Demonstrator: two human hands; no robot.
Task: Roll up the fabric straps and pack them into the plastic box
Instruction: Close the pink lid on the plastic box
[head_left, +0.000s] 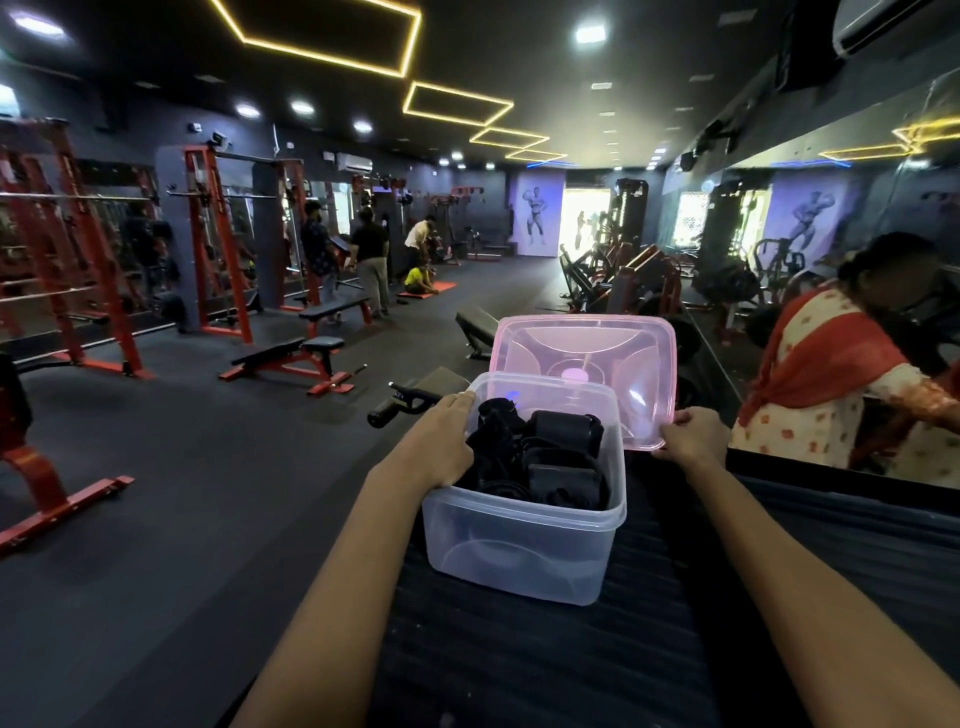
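A clear plastic box (519, 545) stands on a black ribbed surface (545, 654) in front of me. Rolled black fabric straps (540, 457) fill its far half. My left hand (441, 441) rests against the box's left side, fingers reaching up to the rim. Behind the box a pink translucent lid (587, 374) stands tilted up, its underside facing me. My right hand (691, 436) pinches the lid's lower right corner.
A mirror wall on the right shows a person's reflection (841, 374). Weight benches (291, 358) and red racks (218, 244) stand on the dark gym floor to the left. Several people (369, 260) are farther back. A black handle (400, 405) lies just left of the box.
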